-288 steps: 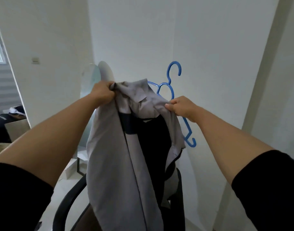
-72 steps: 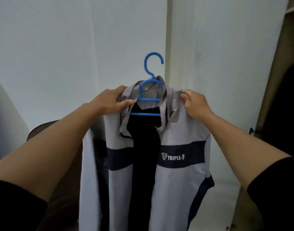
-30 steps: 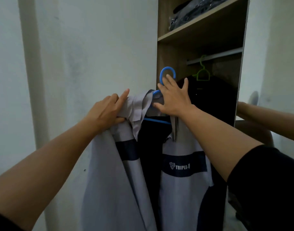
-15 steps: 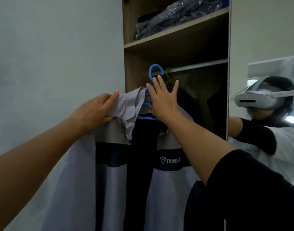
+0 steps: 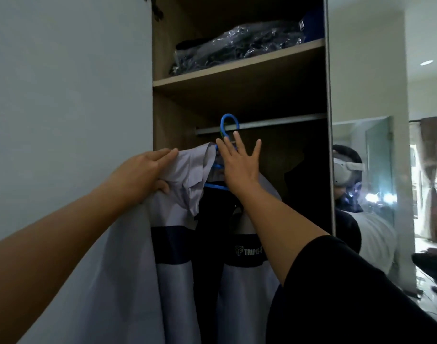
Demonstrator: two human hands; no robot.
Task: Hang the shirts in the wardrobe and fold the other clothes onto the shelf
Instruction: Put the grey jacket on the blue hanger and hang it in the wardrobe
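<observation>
The grey shirt (image 5: pixel 177 219) hangs open-fronted on a blue plastic hanger (image 5: pixel 218 175), its pale grey panels crossed at chest height by a dark navy band that carries white lettering reading "TRIPLE-F", partly cut off by the right forearm; the inside of the shirt shows black between the two front panels. It sits at the mouth of the open wardrobe (image 5: pixel 163 120), just below the metal clothes rail (image 5: pixel 274 123), with the hanger's hook (image 5: pixel 228 122) up at the rail; whether the hook already rests over the rail or is only in front of it cannot be told. The left hand (image 5: pixel 143 172) grips the shirt's left shoulder and collar, fingers laid straight along the top of the fabric and the thumb tucked under it, pinching the cloth. The right hand (image 5: pixel 239 165) is at the hanger's neck with its fingers straight and spread wide, palm against the hanger and the shirt's right shoulder; its thumb is hidden behind the hand. Above the rail, a wooden shelf (image 5: pixel 237 70) holds dark clothing in clear plastic bags (image 5: pixel 237 48). Deeper inside the wardrobe other dark garments are too shadowed to make out. The mirrored door (image 5: pixel 373 170) to the right reflects a person wearing a white headset, and the shirt's lower hem runs out of the frame.
</observation>
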